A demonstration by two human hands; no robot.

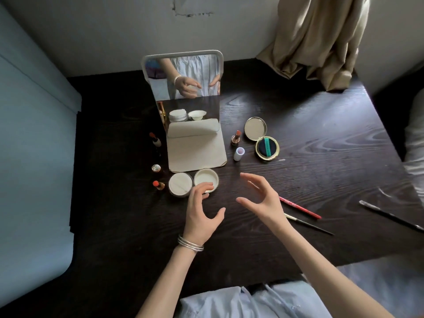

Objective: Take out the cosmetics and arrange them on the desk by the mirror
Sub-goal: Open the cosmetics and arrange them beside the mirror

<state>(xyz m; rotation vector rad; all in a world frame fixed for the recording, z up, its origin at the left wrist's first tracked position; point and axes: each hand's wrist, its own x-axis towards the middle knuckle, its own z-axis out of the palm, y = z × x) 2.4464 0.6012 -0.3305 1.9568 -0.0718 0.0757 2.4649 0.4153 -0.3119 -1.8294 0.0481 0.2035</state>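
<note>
- The left hand [200, 211] holds nothing; its fingers are loosely spread and curved, fingertips over the near edge of the lid [206, 180], though whether they touch it cannot be told
- The right hand [259, 196] is also empty, fingers apart and arched above the desk [321, 145], clear of everything
- Both hands hang as if between placings, likely judging the layout or about to nudge the lid
- The lid lies inside-up, touching the open jar [180, 184] with its white puff, just in front of the mirror [183, 76] base; kept as a pair, probably so jar and lid read as one item
- Left of the base three small pieces stand in a row: a red lipstick [155, 139], a glittery cap [156, 168] and another lipstick [158, 184], seemingly lined up on purpose
- Right of the base stand a copper lipstick [236, 137] and a white tube [239, 153], with the open compact [261, 138] just beside them, lid tipped back to show the dark puff
- A red pencil [299, 207] and a brush [308, 223] lie near the right wrist, and a second brush [390, 215] well apart at the right; these look unsorted yet, so the arranging seems mostly done but not finished
- A curtain [321, 37] hangs at the far corner
</note>
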